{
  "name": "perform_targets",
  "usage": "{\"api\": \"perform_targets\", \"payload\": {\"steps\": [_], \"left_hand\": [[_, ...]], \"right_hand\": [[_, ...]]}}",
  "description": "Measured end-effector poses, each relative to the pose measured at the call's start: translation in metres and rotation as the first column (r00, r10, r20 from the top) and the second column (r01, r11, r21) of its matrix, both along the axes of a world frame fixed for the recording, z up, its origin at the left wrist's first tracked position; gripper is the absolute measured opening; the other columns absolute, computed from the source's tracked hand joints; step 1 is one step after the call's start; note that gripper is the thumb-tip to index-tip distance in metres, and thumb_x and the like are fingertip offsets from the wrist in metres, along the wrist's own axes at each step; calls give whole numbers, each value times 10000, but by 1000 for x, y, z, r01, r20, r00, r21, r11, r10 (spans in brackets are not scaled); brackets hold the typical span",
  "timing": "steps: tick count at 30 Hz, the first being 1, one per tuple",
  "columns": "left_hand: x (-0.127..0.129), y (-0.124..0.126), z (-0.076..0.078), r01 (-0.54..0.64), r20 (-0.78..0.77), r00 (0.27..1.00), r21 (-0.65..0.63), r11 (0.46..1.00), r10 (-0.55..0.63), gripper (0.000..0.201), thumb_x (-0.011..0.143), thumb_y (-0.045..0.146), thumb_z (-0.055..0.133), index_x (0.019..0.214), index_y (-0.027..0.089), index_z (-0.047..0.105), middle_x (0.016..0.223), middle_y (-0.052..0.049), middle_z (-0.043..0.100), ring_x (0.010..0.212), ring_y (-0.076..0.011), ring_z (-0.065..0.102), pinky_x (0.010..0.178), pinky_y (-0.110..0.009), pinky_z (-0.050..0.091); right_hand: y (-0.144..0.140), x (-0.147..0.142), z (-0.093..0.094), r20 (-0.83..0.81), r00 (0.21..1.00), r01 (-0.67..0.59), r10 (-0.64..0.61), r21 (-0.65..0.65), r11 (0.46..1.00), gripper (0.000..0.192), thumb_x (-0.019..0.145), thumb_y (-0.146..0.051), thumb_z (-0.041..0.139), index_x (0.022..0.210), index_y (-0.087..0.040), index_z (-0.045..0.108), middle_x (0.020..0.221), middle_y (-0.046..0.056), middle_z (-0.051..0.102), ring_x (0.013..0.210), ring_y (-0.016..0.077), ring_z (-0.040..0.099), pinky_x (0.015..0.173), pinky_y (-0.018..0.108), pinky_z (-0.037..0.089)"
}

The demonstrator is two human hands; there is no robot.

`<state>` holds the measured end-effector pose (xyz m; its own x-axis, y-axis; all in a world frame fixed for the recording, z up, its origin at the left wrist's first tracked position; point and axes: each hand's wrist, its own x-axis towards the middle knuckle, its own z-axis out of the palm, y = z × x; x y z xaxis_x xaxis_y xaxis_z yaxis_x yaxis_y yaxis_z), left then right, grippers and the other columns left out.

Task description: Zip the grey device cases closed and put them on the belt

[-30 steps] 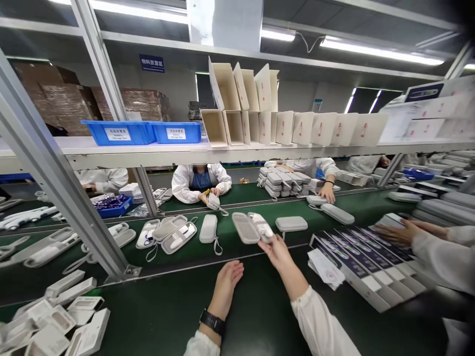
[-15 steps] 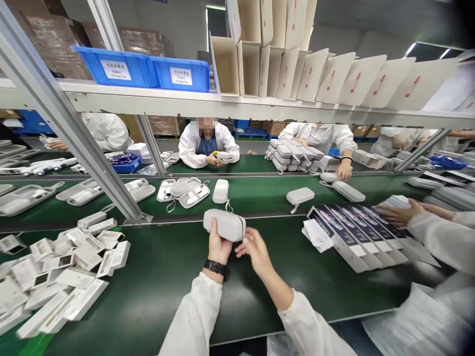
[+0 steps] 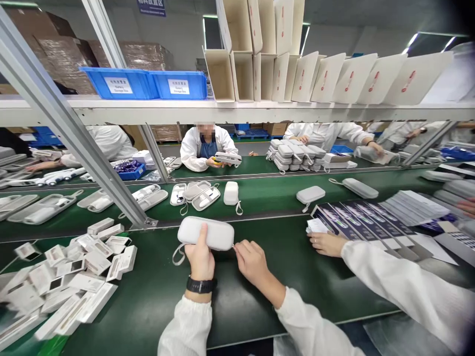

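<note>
Far left edge of the green bench (image 3: 156,291), a loose heap of small white boxes (image 3: 70,277) lay spilled, within reach. Just right of it, the left hand (image 3: 200,259) was clamped on the grey zip case (image 3: 206,232), thumb up over its face, bracing it flat near the bench's far edge, prob. to keep it steady. Its wrist strap (image 3: 177,254) looped off the left end. The right hand (image 3: 252,259) sat at the case's right end, fingertips pinched together at the seam, apparently on the zip pull, tho too small to be sure. Further right, a co-worker's hand (image 3: 326,243) lay flat by a paper slip (image 3: 315,226), beside a row of dark printed cartons (image 3: 356,222) at the right edge.
</note>
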<state>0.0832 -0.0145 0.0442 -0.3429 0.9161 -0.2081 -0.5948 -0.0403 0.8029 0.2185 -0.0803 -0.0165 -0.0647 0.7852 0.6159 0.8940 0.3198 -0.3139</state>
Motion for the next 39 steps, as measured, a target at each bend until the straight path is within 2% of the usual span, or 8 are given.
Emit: {"api": "perform_targets", "payload": {"steps": [6,11,17,22,25,30,34,39], "left_hand": [[-61,-5,-13,426,-179,881,-99,899,-438,523,630,315,929,1054,113,698,1031,-130,740,853,-226,711,789,-353,600],[-97,-17,-7,873,-356,350,-211,439,-867,632,553,299,945,1116,150,698,973,-76,737,862,-227,684,797,-336,568],[-114,-8,35,846,-580,-471,-509,-155,-664,555,498,372,942,1002,246,749,946,-6,757,836,-262,693,769,-360,576],[-108,15,41,638,-536,-770,-648,-416,-345,472,398,432,962,756,221,740,814,0,762,714,-258,687,685,-344,569],[-96,21,21,839,-668,-530,-502,-210,-523,640,403,477,965,924,183,740,920,-27,758,803,-240,682,742,-310,559],[-33,16,-33,722,-563,540,-71,688,-625,758,781,699,675,1269,122,611,1233,-181,679,1083,-298,652,960,-410,515],[1,9,-63,769,-466,507,-135,624,-725,691,851,730,548,1231,169,686,1361,-179,616,1290,-335,547,1097,-462,417],[-10,35,-83,668,-531,578,-128,733,-620,579,683,577,825,1075,162,728,1234,-185,675,1197,-340,616,1030,-445,482]], "right_hand": [[5,22,17,108,947,-290,302,-111,950,291,1044,-214,386,951,-201,661,809,47,627,686,160,501,660,322,311],[13,11,33,98,927,-356,363,-78,931,300,1048,-224,378,949,-205,660,810,45,640,694,156,506,673,322,295],[7,-7,75,256,776,-560,577,-143,816,299,1024,-169,407,885,-214,668,767,25,650,683,150,494,685,333,287],[1,-18,72,55,689,-681,722,-292,672,256,1038,-332,476,969,-248,708,906,32,688,770,137,576,735,299,366],[-10,-17,39,-485,737,-633,470,-252,733,386,1020,-459,470,1326,-255,589,1142,88,678,849,167,639,775,315,472],[-3,-18,-18,-929,350,-541,120,-96,836,733,888,-554,644,1489,-259,346,1385,149,579,1184,279,627,953,426,527],[58,45,-6,-850,464,-20,-251,-293,956,622,813,-481,681,1318,-186,468,1189,146,681,1059,272,679,913,400,551],[135,186,47,-701,353,425,-619,-469,774,541,777,-403,685,1215,-116,548,1196,237,652,1176,354,612,1013,460,460]]}}
